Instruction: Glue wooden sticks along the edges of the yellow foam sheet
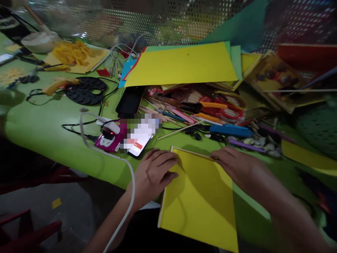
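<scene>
A yellow paper sheet (200, 200) lies at the table's near edge, overhanging it at the front. One thin wooden stick (193, 153) runs along its far edge, and another stick (162, 207) lines its left edge. My left hand (158, 172) rests over the sheet's upper left corner, its fingers loosely bent and the thumb apart from them. At the far edge's right end, the fingers of my right hand (237, 163) are pinched together on the far stick. Its fingertips are partly hidden.
Just beyond my left hand are a lit phone (138, 142) and a magenta power strip (112, 138). A white cable (131, 175) crosses my left forearm. Behind lie a blue cutter (231, 131), scissors (231, 113), several sticks and stacked coloured paper (181, 65). A green basket (318, 126) stands right.
</scene>
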`<act>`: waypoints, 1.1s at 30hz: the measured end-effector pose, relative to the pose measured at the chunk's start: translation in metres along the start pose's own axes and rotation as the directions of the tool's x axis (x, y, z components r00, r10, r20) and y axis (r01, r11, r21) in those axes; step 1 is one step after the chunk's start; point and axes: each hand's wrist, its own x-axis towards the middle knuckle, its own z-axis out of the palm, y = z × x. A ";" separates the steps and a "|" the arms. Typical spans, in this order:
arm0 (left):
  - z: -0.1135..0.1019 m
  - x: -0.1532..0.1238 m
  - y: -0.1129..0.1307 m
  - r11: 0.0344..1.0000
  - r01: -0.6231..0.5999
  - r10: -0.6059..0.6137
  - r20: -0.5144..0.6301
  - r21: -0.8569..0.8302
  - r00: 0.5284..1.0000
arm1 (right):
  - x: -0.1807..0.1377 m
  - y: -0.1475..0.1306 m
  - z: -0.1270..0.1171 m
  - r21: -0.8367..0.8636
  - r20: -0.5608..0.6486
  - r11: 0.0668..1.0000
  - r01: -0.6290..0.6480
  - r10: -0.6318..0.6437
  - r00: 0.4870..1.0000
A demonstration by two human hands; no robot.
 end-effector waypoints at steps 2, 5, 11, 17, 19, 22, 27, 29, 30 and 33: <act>0.000 0.000 0.000 1.000 -0.003 0.003 0.008 0.015 1.000 | 0.002 -0.002 -0.004 0.008 0.018 1.000 0.007 -0.007 1.000; -0.001 0.002 0.001 0.999 0.005 -0.007 0.043 0.044 0.999 | 0.004 -0.006 -0.010 0.019 0.016 1.000 0.000 0.000 1.000; -0.003 0.008 0.003 0.995 0.024 -0.035 0.109 0.099 0.993 | 0.005 -0.006 -0.009 0.033 0.003 0.999 -0.002 0.002 1.000; -0.002 0.009 0.003 0.994 0.034 -0.047 0.124 0.106 0.991 | 0.004 -0.004 -0.004 -0.008 0.024 1.000 -0.019 0.019 1.000; -0.001 0.008 0.003 0.994 0.032 -0.046 0.128 0.104 0.991 | 0.005 -0.005 -0.004 -0.018 0.023 1.000 -0.020 0.021 1.000; -0.001 0.007 0.001 0.994 0.037 -0.050 0.140 0.099 0.989 | 0.006 -0.006 -0.004 -0.021 0.026 1.000 -0.014 0.014 1.000; 0.001 0.006 -0.001 0.994 0.024 -0.037 0.126 0.107 0.991 | 0.008 -0.007 -0.004 -0.023 0.010 1.000 -0.017 0.017 1.000; 0.002 0.006 -0.001 0.993 0.022 -0.036 0.123 0.114 0.992 | 0.007 -0.004 -0.008 -0.017 -0.028 0.999 -0.047 0.046 0.999; 0.002 0.005 -0.002 0.993 0.022 -0.037 0.126 0.120 0.991 | 0.005 -0.001 -0.012 -0.008 -0.056 0.998 -0.066 0.065 0.996; 0.003 0.005 -0.004 0.990 0.008 -0.026 0.126 0.138 0.992 | -0.006 0.008 -0.025 0.040 -0.180 0.990 -0.136 0.141 0.974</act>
